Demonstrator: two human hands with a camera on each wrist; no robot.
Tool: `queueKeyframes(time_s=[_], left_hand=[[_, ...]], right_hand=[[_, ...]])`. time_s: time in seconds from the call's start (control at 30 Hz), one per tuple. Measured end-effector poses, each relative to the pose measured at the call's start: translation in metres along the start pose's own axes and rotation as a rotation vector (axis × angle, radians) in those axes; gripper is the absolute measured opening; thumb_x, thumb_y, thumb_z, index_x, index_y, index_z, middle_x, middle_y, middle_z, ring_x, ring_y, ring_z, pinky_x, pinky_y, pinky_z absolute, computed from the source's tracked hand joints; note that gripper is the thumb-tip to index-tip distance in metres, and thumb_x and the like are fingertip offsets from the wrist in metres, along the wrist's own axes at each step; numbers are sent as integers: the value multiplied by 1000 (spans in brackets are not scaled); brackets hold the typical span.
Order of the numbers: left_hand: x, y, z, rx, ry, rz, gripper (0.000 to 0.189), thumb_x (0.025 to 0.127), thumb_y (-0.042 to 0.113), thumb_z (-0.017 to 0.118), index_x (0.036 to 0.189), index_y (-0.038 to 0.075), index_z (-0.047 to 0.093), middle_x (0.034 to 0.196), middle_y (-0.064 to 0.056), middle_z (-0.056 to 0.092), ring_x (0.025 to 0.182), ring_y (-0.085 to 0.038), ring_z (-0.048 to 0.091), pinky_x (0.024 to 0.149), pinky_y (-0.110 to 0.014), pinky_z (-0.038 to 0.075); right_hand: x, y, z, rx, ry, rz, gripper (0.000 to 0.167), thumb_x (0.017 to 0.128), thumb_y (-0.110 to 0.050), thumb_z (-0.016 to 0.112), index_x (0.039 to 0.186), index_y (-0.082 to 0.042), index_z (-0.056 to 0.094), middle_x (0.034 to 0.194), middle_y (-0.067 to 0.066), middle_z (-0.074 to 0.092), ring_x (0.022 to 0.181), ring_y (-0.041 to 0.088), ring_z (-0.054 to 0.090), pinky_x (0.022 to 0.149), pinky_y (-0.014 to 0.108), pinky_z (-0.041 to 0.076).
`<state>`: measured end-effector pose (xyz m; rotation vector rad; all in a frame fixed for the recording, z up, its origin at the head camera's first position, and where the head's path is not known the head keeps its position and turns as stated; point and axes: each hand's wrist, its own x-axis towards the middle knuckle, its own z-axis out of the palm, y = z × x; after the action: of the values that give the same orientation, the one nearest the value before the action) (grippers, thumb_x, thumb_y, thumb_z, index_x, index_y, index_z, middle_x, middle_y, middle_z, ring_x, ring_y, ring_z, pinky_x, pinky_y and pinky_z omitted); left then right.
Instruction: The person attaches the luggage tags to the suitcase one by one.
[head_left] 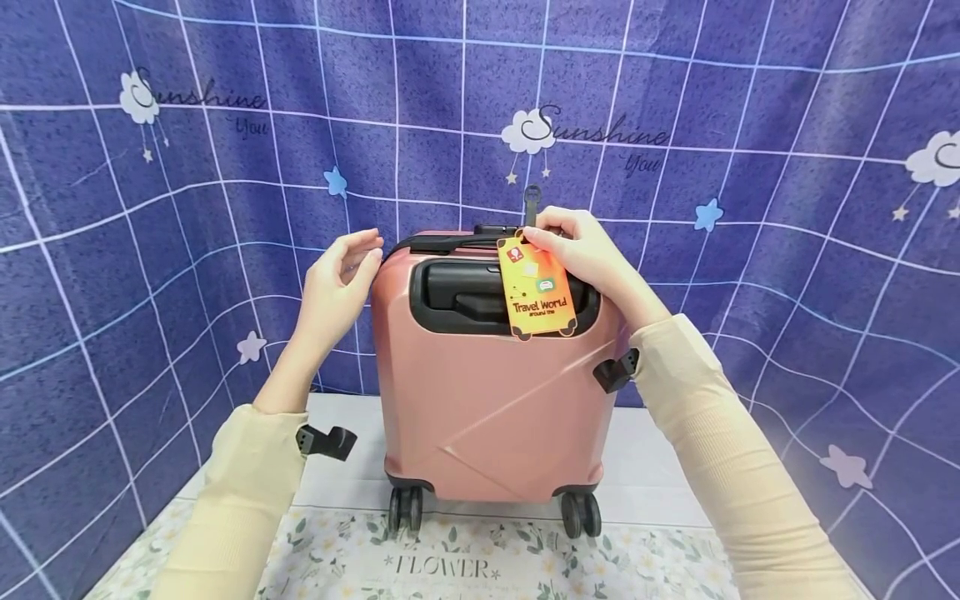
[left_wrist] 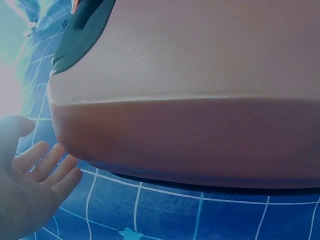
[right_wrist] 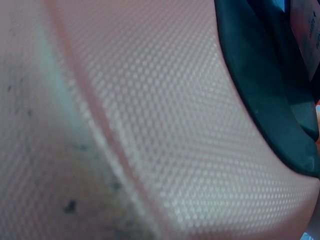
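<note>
A pink hard-shell suitcase (head_left: 480,400) stands upright in the middle of the head view. Over the black recess (head_left: 457,287) in its top hangs an orange luggage tag (head_left: 536,287) printed "Travel World". My right hand (head_left: 577,246) pinches the tag's upper end between thumb and fingers, and a dark strap (head_left: 532,200) sticks up above them. Beside the suitcase's upper left corner is my left hand (head_left: 339,271), fingers loosely bent around nothing. The left wrist view shows those fingers (left_wrist: 47,167) relaxed by the shell. In the right wrist view, textured shell (right_wrist: 165,110) fills most of the picture.
The suitcase's black carry handle (head_left: 442,243) runs along its top edge. Black wheels (head_left: 581,514) rest on a pale floral mat (head_left: 442,567). A purple gridded curtain (head_left: 450,100) hangs behind and on both sides.
</note>
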<state>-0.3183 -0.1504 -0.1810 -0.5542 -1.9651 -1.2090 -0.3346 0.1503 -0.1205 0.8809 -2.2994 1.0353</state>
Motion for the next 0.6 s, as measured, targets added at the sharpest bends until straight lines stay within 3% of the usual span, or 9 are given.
queueKeyframes(time_s=[0.37, 0.6], left_hand=[[25, 15, 11, -22, -18, 4, 35, 95, 19, 53, 127, 4, 56, 124, -11, 62, 112, -21, 60, 97, -35, 46], [37, 29, 25, -10, -91, 19, 35, 95, 22, 53, 125, 3, 57, 122, -15, 62, 113, -22, 60, 98, -30, 46]], right_hand=[[0, 2, 1, 12, -1, 7, 21, 93, -21, 56, 79, -6, 56, 74, 2, 48, 69, 14, 44, 62, 23, 35], [1, 2, 0, 5, 3, -2, 20, 92, -19, 56, 78, -5, 56, 73, 3, 48, 68, 14, 43, 61, 23, 34]])
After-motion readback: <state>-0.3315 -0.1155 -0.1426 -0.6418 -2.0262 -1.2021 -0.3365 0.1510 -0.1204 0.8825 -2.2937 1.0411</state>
